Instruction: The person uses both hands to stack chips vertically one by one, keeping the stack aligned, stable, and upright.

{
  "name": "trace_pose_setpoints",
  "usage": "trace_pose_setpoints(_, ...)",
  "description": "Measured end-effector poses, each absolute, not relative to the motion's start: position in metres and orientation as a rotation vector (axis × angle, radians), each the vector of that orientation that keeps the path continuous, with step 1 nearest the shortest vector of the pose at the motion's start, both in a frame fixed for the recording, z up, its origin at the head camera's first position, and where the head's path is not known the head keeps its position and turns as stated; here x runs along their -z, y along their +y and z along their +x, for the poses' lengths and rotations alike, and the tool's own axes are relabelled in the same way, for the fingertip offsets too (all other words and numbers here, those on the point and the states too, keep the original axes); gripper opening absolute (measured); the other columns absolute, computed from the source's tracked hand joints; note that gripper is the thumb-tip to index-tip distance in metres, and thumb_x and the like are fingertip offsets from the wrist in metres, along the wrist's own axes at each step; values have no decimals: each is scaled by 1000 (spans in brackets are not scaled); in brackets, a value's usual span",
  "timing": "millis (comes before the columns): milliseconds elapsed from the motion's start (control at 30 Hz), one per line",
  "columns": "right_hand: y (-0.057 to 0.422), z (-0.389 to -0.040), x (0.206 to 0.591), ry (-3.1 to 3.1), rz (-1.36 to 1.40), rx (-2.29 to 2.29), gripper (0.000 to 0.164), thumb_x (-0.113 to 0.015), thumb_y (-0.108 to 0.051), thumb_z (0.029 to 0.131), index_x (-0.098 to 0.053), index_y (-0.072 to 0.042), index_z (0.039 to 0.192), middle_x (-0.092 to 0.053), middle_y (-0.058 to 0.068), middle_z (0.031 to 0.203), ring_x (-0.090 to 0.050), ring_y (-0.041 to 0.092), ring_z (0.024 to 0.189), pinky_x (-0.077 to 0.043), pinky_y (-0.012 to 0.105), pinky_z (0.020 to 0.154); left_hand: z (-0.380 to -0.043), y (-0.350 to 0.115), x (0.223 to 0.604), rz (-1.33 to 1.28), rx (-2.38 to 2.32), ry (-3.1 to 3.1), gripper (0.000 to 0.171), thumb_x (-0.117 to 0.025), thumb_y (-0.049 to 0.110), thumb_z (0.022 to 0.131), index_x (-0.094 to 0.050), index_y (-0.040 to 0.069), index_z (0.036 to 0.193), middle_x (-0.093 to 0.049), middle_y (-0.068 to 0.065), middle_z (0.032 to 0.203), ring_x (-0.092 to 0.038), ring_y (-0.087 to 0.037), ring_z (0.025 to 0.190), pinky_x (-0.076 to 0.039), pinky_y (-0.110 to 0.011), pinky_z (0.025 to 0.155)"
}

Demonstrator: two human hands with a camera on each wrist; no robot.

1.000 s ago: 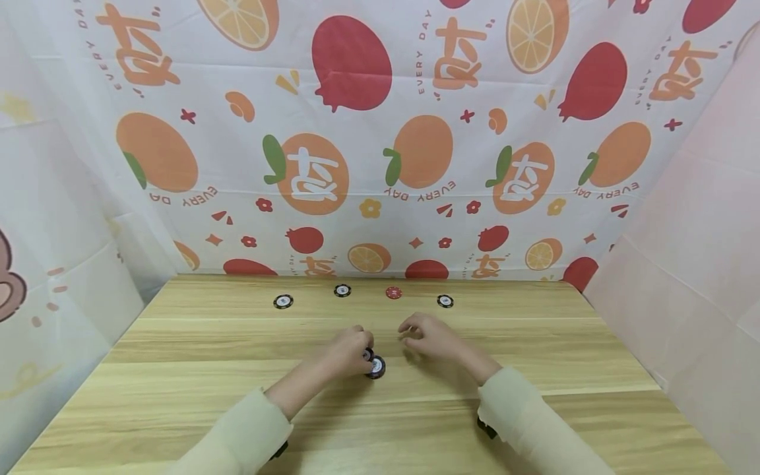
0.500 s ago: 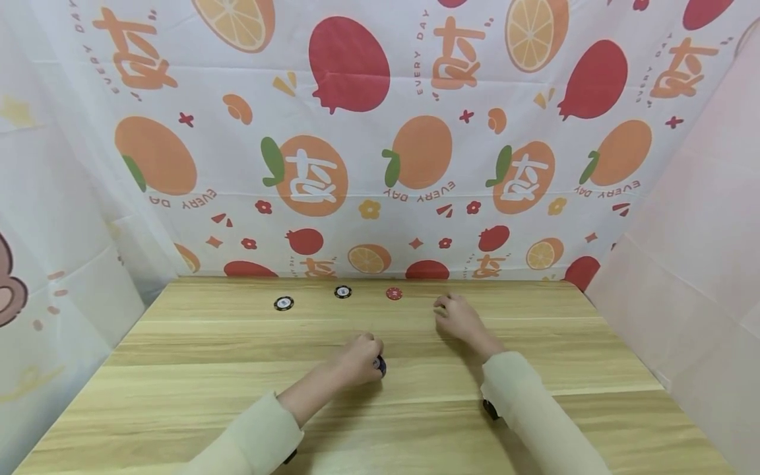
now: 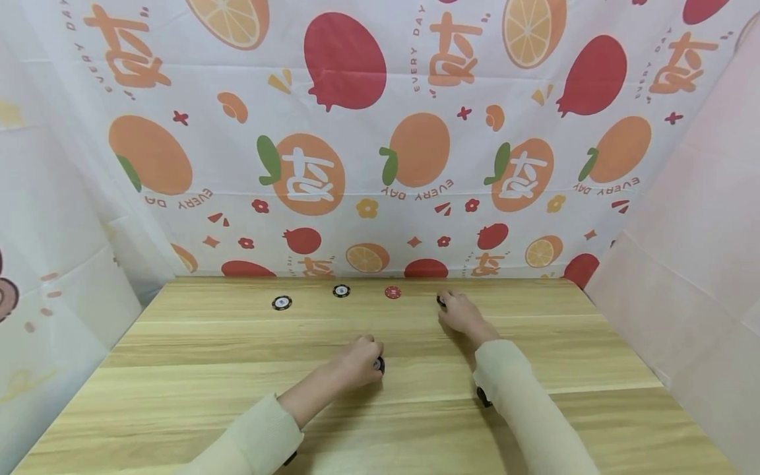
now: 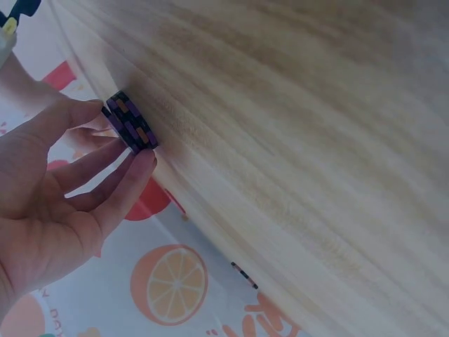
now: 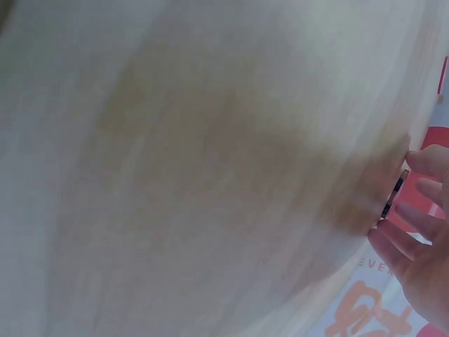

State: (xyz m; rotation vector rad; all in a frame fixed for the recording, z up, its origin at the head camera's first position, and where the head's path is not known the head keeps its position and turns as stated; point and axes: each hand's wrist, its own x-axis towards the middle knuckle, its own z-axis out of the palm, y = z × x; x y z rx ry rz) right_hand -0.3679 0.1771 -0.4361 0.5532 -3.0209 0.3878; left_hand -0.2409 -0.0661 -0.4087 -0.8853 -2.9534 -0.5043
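Observation:
My left hand (image 3: 359, 362) pinches a small stack of dark poker chips (image 4: 131, 121) between thumb and fingertips, low over the middle of the wooden table. In the left wrist view their striped edges show purple, black and orange blocks. Farther back on the right, my right hand (image 3: 462, 313) has its thumb and fingers curled round a single black-and-white poker chip (image 5: 395, 194). That chip stands close to the table surface; whether it is lifted cannot be told. The palm covers part of it in the head view.
Along the back of the table (image 3: 202, 330) lie a black-and-white chip (image 3: 282, 303) on the left, another black chip (image 3: 341, 291) and a red chip (image 3: 392, 292). A fruit-print cloth (image 3: 368, 158) hangs behind the back edge, with pale cloths on both sides.
My right hand has moved back and right from mid-table to the rightmost chip and closed round it. My left hand has shifted slightly right and gathered the dark chips together.

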Motion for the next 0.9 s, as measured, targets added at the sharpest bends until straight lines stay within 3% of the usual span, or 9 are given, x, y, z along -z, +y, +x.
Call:
trace_pose_setpoints(400,175,-371,437,-3073,522,-306,47,-50,-14,88,-45,0,133,-45,20,131,-38,40,118,-36,49,94,-242,-66,409,-870,502,-2980,18,-72,7,72,-62,-3,83,-54,-12,80,-53,-22,73,-48,-31,63)
trace_pose_setpoints(667,172,-375,439,-3041,512,-235,42,-48,-13,89,-48,1,129,-47,21,128,-40,40,118,-34,48,96,-240,-65,409,-927,445,-2959,31,-76,6,67,-64,-2,94,-57,-16,89,-57,-28,82,-50,-35,70)
trace_pose_setpoints(900,169,-376,440,-3023,524,-184,31,-52,-10,90,-56,-3,120,-51,18,121,-43,35,115,-38,44,93,-240,-67,409,-979,511,-2954,32,-79,2,64,-63,0,92,-56,-13,86,-56,-28,80,-50,-33,68)
